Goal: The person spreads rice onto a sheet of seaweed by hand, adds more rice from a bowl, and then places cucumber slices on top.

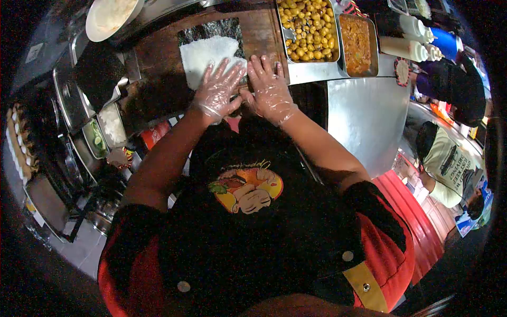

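Note:
My left hand (219, 90), in a clear plastic glove, lies with spread fingers on the lower right part of a white layer (203, 55), which looks like rice. Under that layer is a dark sheet (229, 30), showing along its top and right side. Beside it, my right hand (269, 92), gloved the same way, rests with fingers apart at the right edge of the sheet, on the brown board (261, 31). The thumbs are close together near the board's front edge. Neither hand grips anything.
Right of the board stand a tray of small yellowish round pieces (309, 31) and a tray of orange-brown food (358, 45). Squeeze bottles (404, 47) lie beyond. A white bowl (111, 18) sits upper left, containers (112, 124) at left. People (449, 164) are at far right.

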`<state>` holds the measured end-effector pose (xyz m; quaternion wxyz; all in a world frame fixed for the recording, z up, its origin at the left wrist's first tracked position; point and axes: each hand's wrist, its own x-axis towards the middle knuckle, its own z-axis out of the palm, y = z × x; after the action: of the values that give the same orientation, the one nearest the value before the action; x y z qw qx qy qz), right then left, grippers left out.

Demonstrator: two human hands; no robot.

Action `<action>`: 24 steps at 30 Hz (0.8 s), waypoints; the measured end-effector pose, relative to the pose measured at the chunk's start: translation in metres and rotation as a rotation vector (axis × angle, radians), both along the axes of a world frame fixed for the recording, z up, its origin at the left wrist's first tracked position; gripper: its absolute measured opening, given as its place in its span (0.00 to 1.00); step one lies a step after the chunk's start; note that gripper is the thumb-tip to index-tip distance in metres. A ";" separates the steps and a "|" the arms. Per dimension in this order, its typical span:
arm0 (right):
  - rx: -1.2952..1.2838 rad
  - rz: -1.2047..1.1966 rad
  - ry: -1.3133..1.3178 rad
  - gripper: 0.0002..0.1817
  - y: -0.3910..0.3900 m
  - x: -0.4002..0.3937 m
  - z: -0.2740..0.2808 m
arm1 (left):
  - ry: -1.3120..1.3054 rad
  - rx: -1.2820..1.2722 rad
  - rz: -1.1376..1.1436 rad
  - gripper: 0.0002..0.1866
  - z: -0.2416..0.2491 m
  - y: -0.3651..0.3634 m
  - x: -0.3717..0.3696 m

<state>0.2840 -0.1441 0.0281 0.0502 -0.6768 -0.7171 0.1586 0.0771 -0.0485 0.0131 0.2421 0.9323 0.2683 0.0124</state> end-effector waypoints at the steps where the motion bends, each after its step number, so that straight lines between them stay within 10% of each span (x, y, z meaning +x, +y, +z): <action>1: 0.017 0.007 0.002 0.45 0.001 0.000 -0.001 | 0.000 0.000 -0.001 0.49 0.001 0.000 -0.001; 18: 0.089 -0.034 0.009 0.40 -0.004 0.011 0.000 | 0.132 0.111 0.015 0.50 0.007 0.003 0.016; 24: 0.341 -0.104 0.211 0.19 0.019 0.032 -0.004 | 0.103 0.066 0.060 0.50 0.005 0.005 0.010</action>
<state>0.3164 -0.1254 0.0237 0.2471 -0.6741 -0.6885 0.1023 0.0868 -0.0433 0.0183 0.1965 0.9307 0.3079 -0.0193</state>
